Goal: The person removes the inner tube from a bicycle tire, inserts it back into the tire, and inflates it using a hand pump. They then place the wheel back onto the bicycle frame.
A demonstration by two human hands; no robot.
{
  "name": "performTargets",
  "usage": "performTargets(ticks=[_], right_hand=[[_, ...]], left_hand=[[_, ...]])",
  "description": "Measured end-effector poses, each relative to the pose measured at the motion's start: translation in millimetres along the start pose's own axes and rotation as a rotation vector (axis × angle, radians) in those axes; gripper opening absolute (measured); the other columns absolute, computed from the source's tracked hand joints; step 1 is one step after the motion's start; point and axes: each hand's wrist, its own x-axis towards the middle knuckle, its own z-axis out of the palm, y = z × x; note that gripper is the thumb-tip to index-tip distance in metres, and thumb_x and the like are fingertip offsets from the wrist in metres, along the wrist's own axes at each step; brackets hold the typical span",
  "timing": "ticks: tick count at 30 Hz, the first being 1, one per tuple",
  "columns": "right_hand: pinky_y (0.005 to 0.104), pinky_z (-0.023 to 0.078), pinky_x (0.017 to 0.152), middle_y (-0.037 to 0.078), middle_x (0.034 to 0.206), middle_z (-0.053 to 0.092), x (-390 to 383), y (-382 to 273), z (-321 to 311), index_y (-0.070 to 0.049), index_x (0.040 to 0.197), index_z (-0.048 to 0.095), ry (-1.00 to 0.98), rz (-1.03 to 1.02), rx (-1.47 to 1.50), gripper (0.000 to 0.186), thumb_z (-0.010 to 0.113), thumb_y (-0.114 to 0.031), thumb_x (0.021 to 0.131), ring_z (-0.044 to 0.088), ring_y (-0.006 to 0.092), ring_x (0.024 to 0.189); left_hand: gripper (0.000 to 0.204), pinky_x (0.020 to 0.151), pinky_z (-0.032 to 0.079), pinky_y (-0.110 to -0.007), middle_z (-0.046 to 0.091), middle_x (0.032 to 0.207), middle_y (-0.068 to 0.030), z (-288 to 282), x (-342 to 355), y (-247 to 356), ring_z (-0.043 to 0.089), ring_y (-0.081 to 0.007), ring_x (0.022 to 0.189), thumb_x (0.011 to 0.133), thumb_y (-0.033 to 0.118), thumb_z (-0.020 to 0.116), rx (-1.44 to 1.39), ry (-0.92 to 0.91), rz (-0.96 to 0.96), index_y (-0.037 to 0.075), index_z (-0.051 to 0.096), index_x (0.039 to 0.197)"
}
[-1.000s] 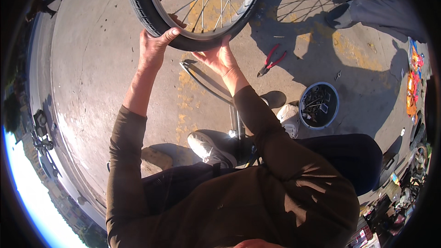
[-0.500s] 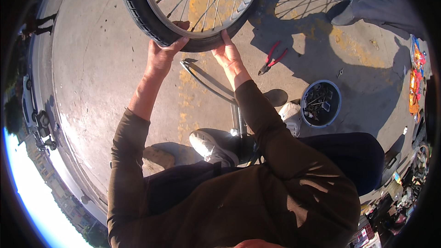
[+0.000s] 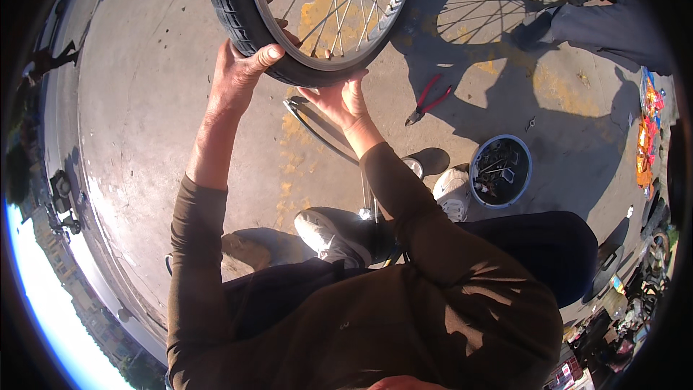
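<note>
A bicycle wheel with a black tyre [image 3: 238,18], silver rim and spokes is raised at the top of the head view. My left hand [image 3: 238,79] is closed on the tyre's lower left, thumb outside and some fingertips showing inside the rim. My right hand [image 3: 339,101] grips the bottom of the tyre from beneath, its fingers partly hidden. Below the wheel, a grey hose [image 3: 321,137] with a metal end leads toward what looks like a floor pump [image 3: 368,198] between my white shoes [image 3: 325,238].
Red-handled pliers [image 3: 429,101] and a round container [image 3: 500,172] of metal parts lie to the right. Another person's leg [image 3: 606,29] is at the upper right, beside a bicycle wheel and its shadow. Colourful packages [image 3: 648,152] and clutter line the right edge. A scooter [image 3: 66,198] stands far left.
Compared with half a second ago, the wheel sits a little to the right. My left hand has shifted slightly up and left; my right hand's thumb has slipped down from the rim.
</note>
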Motion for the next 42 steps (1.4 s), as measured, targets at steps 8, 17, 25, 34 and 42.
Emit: performTargets(ticks=[8,17,25,34,42], right_hand=[[0.0536,0.033,0.109,0.015,0.135,0.050,15,-53,-13,-0.004,0.131,0.047,0.334,-0.122,-0.082,0.076,0.059,-0.061,0.082,0.044,0.0337,0.127],[0.0334,0.053,0.066,0.008,0.074,0.066,-3,-28,62,0.005,0.092,0.064,0.329,0.129,-1.490,0.038,0.057,-0.032,0.096,0.065,0.0209,0.070],[0.0399,0.051,0.074,0.016,0.087,0.067,67,-41,143,-0.001,0.094,0.066,-0.722,-0.649,-2.715,0.012,0.062,-0.005,0.083,0.064,0.0335,0.081],[0.0385,0.053,0.077,0.018,0.100,0.067,89,-46,176,0.000,0.108,0.062,-0.841,-0.040,-2.579,0.020,0.053,-0.003,0.091,0.065,0.0343,0.091],[0.0386,0.052,0.078,0.019,0.098,0.067,96,-42,173,0.000,0.103,0.064,-0.616,0.271,-2.405,0.018,0.054,-0.004,0.089,0.065,0.0345,0.091]], left_hand=[[0.116,0.110,0.033,-0.047,0.045,0.138,-0.0202,-7,1,-29,0.039,-0.0324,0.133,0.064,0.075,0.068,-0.361,-0.036,0.098,0.000,0.029,0.143],[0.053,0.086,0.049,-0.030,0.066,0.096,-0.0069,-23,7,-71,0.062,-0.0149,0.092,0.075,0.032,0.082,-0.136,0.276,0.014,-0.001,0.057,0.108],[0.074,0.100,0.047,-0.035,0.063,0.115,-0.0132,-29,17,-38,0.062,-0.0195,0.105,0.090,0.066,0.045,-0.546,0.072,0.091,0.002,0.052,0.127],[0.067,0.089,0.050,-0.029,0.068,0.104,-0.0097,-9,27,-34,0.064,-0.0152,0.094,0.095,0.063,0.037,-0.539,0.405,-0.062,0.004,0.061,0.117],[0.075,0.086,0.045,-0.027,0.065,0.095,-0.0085,3,30,-29,0.057,-0.0138,0.090,0.093,0.067,0.035,-0.528,0.593,-0.042,-0.001,0.065,0.106]])
